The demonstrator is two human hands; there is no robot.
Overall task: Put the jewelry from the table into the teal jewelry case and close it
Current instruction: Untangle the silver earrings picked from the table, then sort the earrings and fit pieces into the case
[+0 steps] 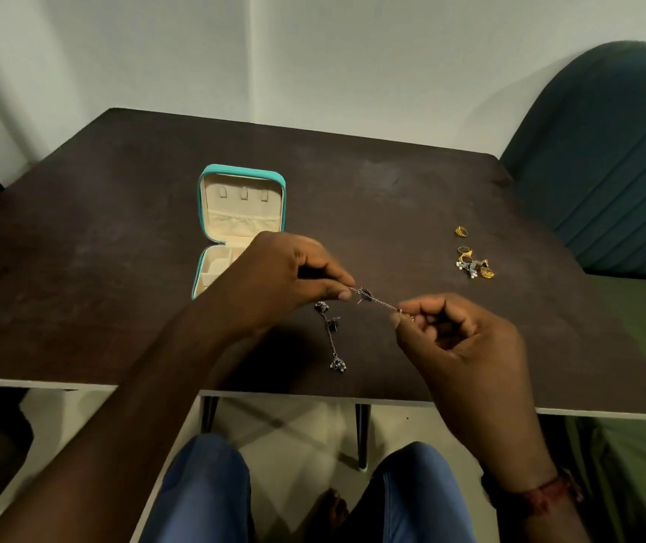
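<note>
Centre of frame: thin silver-toned chain with a dark charm (375,299), stretched between two hands just above the dark brown wooden table (118,229); not yet in the case.
Left hand (290,276): thumb and forefinger clamped on the chain's upper-left end, other fingers curled.
Right hand (454,335): fingertips pinched together on the lower-right end.
Left of centre: teal jewelry case with cream lining (241,168), lying open, lower half partly hidden behind the left hand.
Below the hands: second silver dangle piece (331,339), flat on the table.
Right of frame: small gold rings and a beaded cluster (472,264), well apart from the case.
Step in hand, as judged: keep the chain straight, lower one end into a compartment first, feed the rest after to avoid a tangle.
Writing: none readable; no brand visible on the case.
</note>
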